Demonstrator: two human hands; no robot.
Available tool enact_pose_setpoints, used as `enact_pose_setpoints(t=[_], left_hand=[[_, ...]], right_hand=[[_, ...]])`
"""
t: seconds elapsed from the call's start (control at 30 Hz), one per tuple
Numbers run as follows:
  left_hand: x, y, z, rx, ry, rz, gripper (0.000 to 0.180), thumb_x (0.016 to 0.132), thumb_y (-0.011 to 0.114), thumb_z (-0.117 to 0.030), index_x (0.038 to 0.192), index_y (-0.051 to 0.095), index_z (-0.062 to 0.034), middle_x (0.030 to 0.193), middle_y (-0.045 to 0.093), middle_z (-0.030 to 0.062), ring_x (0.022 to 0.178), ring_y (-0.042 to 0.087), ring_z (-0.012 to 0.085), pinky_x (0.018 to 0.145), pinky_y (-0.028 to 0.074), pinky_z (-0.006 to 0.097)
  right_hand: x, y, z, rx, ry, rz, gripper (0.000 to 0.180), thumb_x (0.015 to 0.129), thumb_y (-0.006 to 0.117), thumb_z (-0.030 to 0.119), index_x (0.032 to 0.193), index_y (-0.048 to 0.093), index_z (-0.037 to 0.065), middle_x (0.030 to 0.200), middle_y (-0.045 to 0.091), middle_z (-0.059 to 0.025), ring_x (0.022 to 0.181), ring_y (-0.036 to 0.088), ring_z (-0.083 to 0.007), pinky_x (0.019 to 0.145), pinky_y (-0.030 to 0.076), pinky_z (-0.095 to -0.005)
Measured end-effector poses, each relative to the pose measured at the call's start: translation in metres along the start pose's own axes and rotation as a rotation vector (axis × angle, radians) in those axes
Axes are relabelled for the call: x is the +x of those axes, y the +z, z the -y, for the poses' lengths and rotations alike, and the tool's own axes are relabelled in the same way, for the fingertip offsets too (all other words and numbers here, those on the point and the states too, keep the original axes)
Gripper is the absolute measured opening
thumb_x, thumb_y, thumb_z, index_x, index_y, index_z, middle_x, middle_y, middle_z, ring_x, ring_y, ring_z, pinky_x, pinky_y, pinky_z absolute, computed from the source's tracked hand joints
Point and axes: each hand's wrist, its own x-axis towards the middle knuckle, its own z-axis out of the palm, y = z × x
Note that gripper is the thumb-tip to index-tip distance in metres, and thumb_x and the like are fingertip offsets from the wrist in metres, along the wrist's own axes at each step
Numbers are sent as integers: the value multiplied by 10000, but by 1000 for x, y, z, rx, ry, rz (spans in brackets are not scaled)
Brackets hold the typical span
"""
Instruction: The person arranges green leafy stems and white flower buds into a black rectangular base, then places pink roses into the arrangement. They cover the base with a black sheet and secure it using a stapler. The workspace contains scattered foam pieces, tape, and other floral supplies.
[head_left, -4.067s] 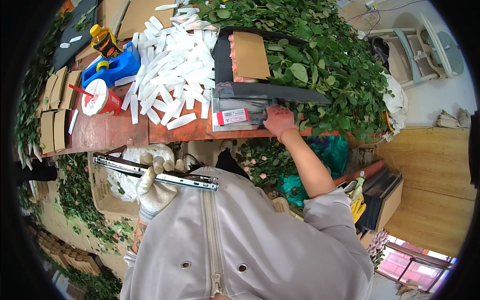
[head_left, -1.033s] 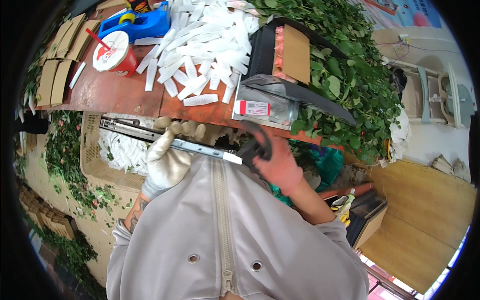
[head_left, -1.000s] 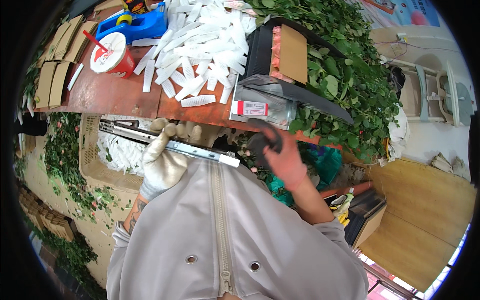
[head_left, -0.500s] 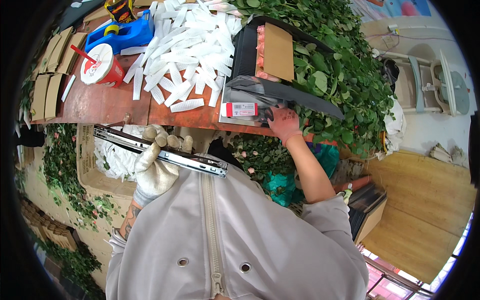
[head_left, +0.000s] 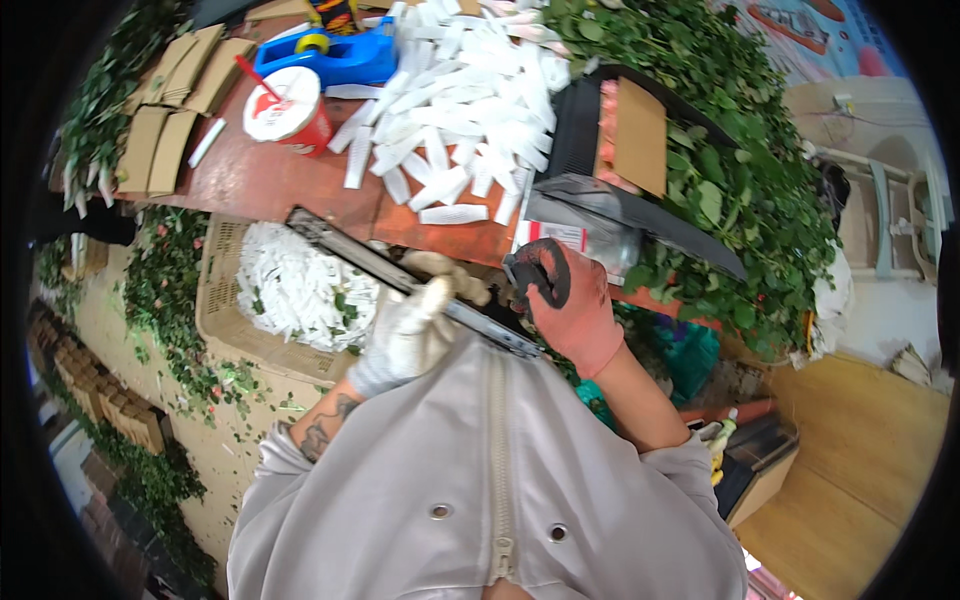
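My left hand (head_left: 410, 330), in a whitish work glove, is closed around a long, narrow black-and-silver metal tool (head_left: 345, 245) that looks like a long stapler. The tool slants across the front of my body, just off the table edge. My right hand (head_left: 580, 310), in a pink glove with black palm and fingertips, pinches a small dark grey piece (head_left: 517, 270), too blurred to make out fully, near the tool's right part. Behind that hand lies a small red-and-white box (head_left: 555, 236), partly covered by the glove, beside a black-wrapped bundle of pink roses (head_left: 607, 130) with a cardboard piece (head_left: 640, 135).
White mesh sleeves (head_left: 460, 110) are piled on the red table (head_left: 240, 180). A lidded cup (head_left: 287, 112), blue tape dispenser (head_left: 345, 58) and cardboard pieces (head_left: 165, 140) stand left; leafy stems (head_left: 720, 190) spread right. Below is a plastic crate (head_left: 215, 280) of white sleeves.
My right hand has come back from beside the red-and-white box toward the tool, now with a small dark piece pinched. The tool tilts more steeply, and the view has shifted.
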Motion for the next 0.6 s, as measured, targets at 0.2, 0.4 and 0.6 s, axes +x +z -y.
enact_pose_setpoints(t=[0.2, 0.4, 0.6], left_hand=[[-1, 9, -8, 317, -23, -39, 321, 933, 616, -97, 1211, 517, 29, 1038, 631, 92, 947, 615, 142, 862, 485, 273], [-10, -8, -9, 324, -35, -96, 249, 951, 588, -100, 1162, 532, 21, 1025, 644, 107, 961, 634, 162, 849, 495, 289], [-10, -15, -7, 472, 71, -104, 289, 869, 675, -66, 1121, 551, 2, 1015, 621, 93, 953, 621, 194, 875, 492, 335]], right_hand=[[12, 2, 37, 49, 0, 138, 390, 722, 662, 3, 1104, 599, 52, 918, 648, -94, 792, 658, -227, 713, 517, -309], [8, -23, 20, -117, -214, 324, 397, 834, 669, 78, 1214, 569, 18, 990, 652, -99, 780, 665, -136, 670, 535, -293], [2, 5, 25, 605, 168, 314, 321, 846, 558, 51, 1142, 581, -71, 1044, 656, -97, 844, 670, -174, 741, 558, -275]])
